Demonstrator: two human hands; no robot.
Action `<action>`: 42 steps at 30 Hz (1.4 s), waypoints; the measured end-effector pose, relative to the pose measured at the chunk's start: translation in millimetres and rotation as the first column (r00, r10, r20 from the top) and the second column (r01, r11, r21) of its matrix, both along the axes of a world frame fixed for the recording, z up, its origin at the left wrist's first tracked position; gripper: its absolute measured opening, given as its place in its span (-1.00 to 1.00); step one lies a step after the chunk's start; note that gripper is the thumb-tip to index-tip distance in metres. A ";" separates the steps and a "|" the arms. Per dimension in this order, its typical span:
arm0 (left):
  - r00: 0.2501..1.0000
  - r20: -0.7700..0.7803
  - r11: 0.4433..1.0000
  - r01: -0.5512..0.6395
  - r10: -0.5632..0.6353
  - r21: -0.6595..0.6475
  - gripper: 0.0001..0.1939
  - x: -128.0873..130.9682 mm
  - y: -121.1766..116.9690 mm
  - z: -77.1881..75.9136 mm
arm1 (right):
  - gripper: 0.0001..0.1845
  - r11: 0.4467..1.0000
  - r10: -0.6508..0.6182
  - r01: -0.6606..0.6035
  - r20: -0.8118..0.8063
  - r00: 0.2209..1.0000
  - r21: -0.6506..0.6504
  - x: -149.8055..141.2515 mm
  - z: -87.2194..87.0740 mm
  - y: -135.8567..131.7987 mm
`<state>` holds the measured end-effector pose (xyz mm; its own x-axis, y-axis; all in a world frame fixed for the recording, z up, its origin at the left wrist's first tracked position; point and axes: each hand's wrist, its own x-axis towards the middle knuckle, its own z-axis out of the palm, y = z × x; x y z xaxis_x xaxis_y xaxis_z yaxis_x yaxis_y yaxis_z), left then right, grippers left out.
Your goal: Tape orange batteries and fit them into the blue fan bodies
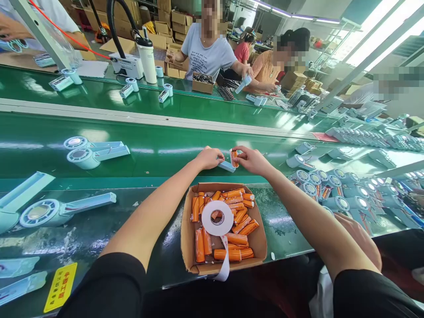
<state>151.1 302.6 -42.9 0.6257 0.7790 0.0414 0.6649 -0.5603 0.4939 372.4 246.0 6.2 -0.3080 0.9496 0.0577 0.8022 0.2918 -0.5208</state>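
Beyond the cardboard box (190,247), over the green conveyor belt, my right hand (253,160) pinches an orange cylindrical battery (234,158) held upright. My left hand (209,157) is close by on the left, its fingers closed together; what lies between the fingertips is too small to make out. A light-blue plastic handle piece (227,166) lies just below the two hands, its near end by the left fingertips. Inside the box are several orange batteries (242,226) with thin wires, and a roll of white tape (227,219) rests on them, its loose end hanging over the front edge.
Light-blue fan bodies (82,157) lie at left on the belt (159,150) and bench. Many more round-headed ones (338,203) crowd the right. A yellow label (60,287) sits at lower left. Co-workers stand across the line, near a white tumbler (148,64).
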 end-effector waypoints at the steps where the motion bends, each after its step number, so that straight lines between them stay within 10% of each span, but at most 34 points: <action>1: 1.000 0.008 1.000 -0.014 0.015 -0.001 -0.70 1.6 0.0 -0.7 | -0.59 1.000 -0.004 0.004 0.017 1.000 0.009 0.4 -1.9 -0.2; 22: 0.997 0.043 0.980 -0.054 0.064 -0.194 -0.55 34.2 10.9 -4.7 | -0.34 0.958 0.286 -0.163 0.709 0.645 -0.237 -21.6 -2.7 13.9; 27: 0.996 0.003 0.983 -0.082 0.084 -0.167 -0.61 41.2 9.2 20.8 | -0.49 0.969 0.226 -0.148 0.475 0.850 -0.197 -21.3 28.0 14.7; 31: 0.995 0.026 0.994 -0.092 0.093 -0.057 -0.61 12.6 -41.5 47.4 | -0.47 0.997 -0.059 0.051 0.162 0.985 0.050 3.3 37.0 -54.0; 36: 0.895 -0.060 0.870 0.445 -0.443 0.212 -0.68 -57.8 -155.0 41.1 | -0.38 0.925 -0.202 0.333 -0.504 0.839 0.183 24.2 -1.3 -186.4; 42: 0.940 -0.168 0.795 0.341 -0.297 0.502 -0.70 -91.3 -201.9 33.5 | -0.47 0.970 -0.140 0.234 -0.617 0.774 0.073 -25.6 11.0 -206.9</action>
